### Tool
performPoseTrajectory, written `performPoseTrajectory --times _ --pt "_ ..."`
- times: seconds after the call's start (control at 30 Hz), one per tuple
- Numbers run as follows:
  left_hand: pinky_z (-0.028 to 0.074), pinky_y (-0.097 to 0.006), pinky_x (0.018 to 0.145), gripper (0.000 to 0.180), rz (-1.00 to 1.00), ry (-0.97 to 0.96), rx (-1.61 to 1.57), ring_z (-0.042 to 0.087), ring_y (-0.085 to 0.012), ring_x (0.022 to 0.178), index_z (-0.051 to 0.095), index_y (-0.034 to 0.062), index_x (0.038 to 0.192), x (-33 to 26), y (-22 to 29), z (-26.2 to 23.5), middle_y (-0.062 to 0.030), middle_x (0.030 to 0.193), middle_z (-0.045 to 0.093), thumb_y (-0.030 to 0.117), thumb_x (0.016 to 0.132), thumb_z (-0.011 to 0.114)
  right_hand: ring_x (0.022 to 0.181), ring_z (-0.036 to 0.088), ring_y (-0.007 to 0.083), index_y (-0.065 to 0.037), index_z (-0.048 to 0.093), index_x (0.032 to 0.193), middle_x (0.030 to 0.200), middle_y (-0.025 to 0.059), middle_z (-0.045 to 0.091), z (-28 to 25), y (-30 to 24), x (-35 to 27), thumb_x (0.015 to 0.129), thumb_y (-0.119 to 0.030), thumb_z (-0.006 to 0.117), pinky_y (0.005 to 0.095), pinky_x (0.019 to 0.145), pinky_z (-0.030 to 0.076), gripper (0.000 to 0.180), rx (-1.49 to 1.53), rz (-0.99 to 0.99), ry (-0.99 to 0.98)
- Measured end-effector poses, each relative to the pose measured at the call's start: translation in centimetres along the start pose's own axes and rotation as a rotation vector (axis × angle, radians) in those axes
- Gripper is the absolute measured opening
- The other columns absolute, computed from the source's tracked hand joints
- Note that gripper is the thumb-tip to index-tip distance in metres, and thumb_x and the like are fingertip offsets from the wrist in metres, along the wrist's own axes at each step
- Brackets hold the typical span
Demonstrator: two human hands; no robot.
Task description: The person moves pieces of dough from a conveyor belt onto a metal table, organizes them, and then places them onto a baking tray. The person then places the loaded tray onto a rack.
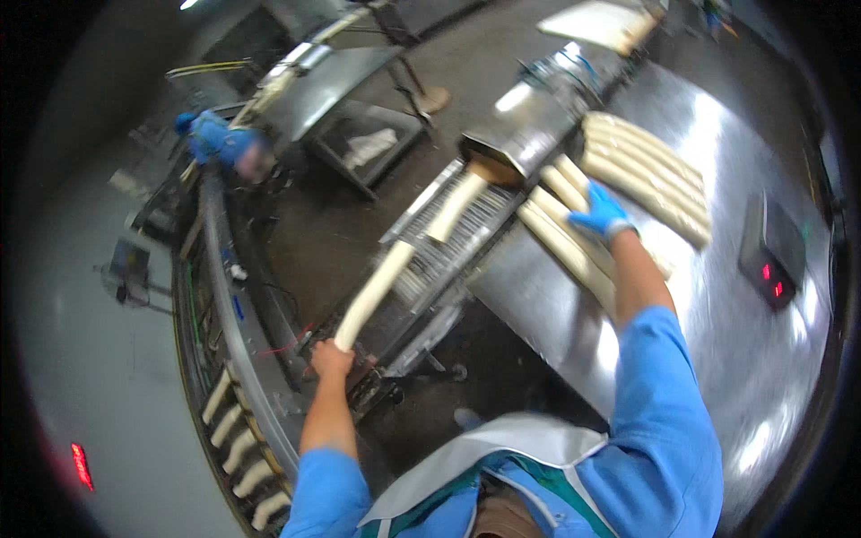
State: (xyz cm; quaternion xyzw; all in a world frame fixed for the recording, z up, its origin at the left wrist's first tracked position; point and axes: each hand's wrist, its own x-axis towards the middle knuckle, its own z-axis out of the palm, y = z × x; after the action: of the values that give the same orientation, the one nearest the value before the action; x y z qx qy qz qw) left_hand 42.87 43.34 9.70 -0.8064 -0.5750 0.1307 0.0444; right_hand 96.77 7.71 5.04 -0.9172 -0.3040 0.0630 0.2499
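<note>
My bare left hand (332, 359) is closed around the near end of a long, soft-looking cream-coloured log (377, 291), which stretches away along a slatted metal conveyor (439, 247). Beyond it, a second log (459, 208) lies on the same conveyor, by the opening of a metal machine housing (516, 134). My right hand (601, 212), in a blue glove, rests with fingers spread on several similar logs (565, 242) lying side by side on a steel table (717, 332). What the logs are made of, I cannot tell.
Farther right on the table lies another row of logs (646, 175), close together. A dark box with a red display (771, 247) stands near the table's right side. At left, several pale pieces (238, 448) sit in a rack below a curved metal rail (229, 314). A person in blue (220, 143) works far left.
</note>
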Motion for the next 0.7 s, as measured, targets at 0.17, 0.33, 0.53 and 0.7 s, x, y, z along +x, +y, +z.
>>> performPoseTrajectory --times 0.17,0.33,0.53,0.7 --pt "0.046 -0.045 0.083 0.046 0.060 0.221 0.033 0.055 -0.0346 0.096 0.062 0.0028 0.096 -1.0 -2.2 1.2 -0.0181 0.101 0.057 0.035 0.064 0.072 0.127 0.034 0.0390 -0.022 0.022 0.143 0.146 0.0135 0.025 -1.9 -6.8 -4.1 0.053 -0.068 0.069 0.0572 0.101 0.028 0.112 -0.166 0.116 -0.164" --pt "0.044 -0.044 0.082 0.041 0.018 0.222 -0.503 0.056 -0.0380 0.092 0.059 -0.0038 0.089 -1.1 -3.9 1.9 -0.0236 0.096 0.059 0.026 0.063 0.071 0.126 0.035 0.0407 -0.024 0.024 0.143 0.146 0.0146 0.024 -0.9 -8.0 -7.5 0.056 -0.071 0.064 0.0594 0.101 0.026 0.106 -0.213 0.029 -0.129" --pt "0.049 -0.031 0.053 0.026 -0.034 -0.116 -1.402 0.059 -0.0196 0.062 0.050 -0.0023 0.104 -3.0 -1.0 -6.1 -0.0113 0.082 0.058 0.008 0.080 0.054 0.128 0.029 0.0419 -0.022 0.036 0.138 0.138 0.0215 0.034 -4.0 -5.8 -12.8 0.061 -0.072 0.059 0.0629 0.103 0.011 0.094 -0.211 0.089 -0.155" --pt "0.049 -0.028 0.053 0.027 0.393 -0.247 -1.448 0.058 -0.0164 0.062 0.048 0.0018 0.108 -6.3 6.7 -17.5 -0.0096 0.085 0.058 0.012 0.084 0.055 0.133 0.017 0.0455 -0.015 0.027 0.142 0.144 0.0225 0.022 -3.6 -3.8 -18.0 0.054 -0.078 0.059 0.0643 0.103 0.009 0.113 -0.281 -0.094 -0.092"
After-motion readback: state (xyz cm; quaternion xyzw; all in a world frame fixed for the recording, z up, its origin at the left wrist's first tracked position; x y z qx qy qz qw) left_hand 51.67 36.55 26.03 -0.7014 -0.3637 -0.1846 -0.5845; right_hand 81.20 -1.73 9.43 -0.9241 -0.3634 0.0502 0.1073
